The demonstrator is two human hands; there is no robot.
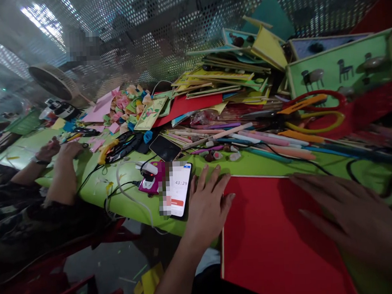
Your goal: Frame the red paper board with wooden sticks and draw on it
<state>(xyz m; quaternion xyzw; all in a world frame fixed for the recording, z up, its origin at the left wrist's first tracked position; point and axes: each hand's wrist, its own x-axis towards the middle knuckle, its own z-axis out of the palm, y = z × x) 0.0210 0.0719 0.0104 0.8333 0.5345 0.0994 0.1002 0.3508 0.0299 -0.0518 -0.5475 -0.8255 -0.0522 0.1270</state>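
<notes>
A red board point(271, 243) with a pale wooden edge lies on the green table point(127, 202) in front of me, its near end hanging over the edge. My left hand point(208, 203) rests flat at the board's left edge, fingers spread, beside a phone point(180, 189) showing a timer. My right hand point(351, 218) lies open over the board's right side, fingers stretched out toward the left. Neither hand holds anything.
Another person's hands point(58, 151) work at the table's left end. Cables, a pink charger point(150, 177), small stones point(220, 154), pencils and sticks point(263, 137), red and yellow scissors point(314, 111), stacked coloured boards point(231, 71) and paper flowers point(129, 106) crowd the back. A fan point(52, 81) stands far left.
</notes>
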